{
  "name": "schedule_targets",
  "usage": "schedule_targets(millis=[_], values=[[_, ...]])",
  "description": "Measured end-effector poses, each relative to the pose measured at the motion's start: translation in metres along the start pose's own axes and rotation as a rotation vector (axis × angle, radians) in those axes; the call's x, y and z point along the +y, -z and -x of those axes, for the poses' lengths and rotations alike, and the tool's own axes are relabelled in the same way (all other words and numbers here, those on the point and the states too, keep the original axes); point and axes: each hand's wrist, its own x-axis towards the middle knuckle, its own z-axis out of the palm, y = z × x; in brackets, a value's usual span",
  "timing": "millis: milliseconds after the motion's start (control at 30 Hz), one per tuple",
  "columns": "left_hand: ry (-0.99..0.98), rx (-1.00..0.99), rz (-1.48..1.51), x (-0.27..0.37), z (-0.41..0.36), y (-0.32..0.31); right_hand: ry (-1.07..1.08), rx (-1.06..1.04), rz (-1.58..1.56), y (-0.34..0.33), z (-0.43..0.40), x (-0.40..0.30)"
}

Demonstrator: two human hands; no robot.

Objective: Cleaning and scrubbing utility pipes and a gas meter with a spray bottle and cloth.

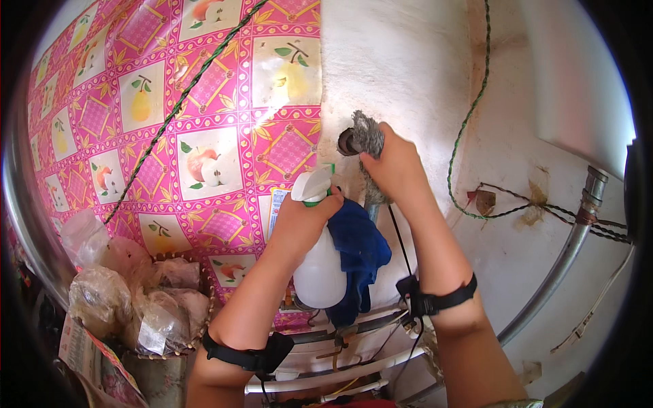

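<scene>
My left hand (303,222) grips a white plastic spray bottle (321,278) by its neck, just under the trigger head. A dark blue cloth (359,245) hangs against the bottle's right side; I cannot tell whether my fingers also hold it. In my right hand (400,166) is a bunched grey shaggy rag (368,133). The rag lies at the right edge of a dark round opening (348,143) in the whitish wall (387,46) and partly covers it. Part of the rag also shows below my right hand.
Pink fruit-patterned sheeting (209,158) covers the left side, crossed by a twisted green cord (168,120). A basket (211,296) holds several plastic bags (99,296). Pipes (347,377) run below my hands. At right are more twisted wires (451,168) and a metal pipe (556,273).
</scene>
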Motion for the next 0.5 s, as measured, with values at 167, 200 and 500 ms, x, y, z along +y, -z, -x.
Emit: schedule_targets(millis=[167, 200, 500], values=[[-0.023, 0.003, 0.049, 0.0, 0.001, -0.012, 0.008, -0.128, 0.078, 0.003, -0.058, 0.012], [-0.033, 0.015, 0.076, -0.001, 0.002, -0.011, -0.042, -0.196, 0.061, 0.001, -0.061, 0.01], [0.011, 0.088, 0.051, -0.004, 0.045, -0.01, -0.008, 0.105, -0.221, -0.012, 0.011, 0.012]])
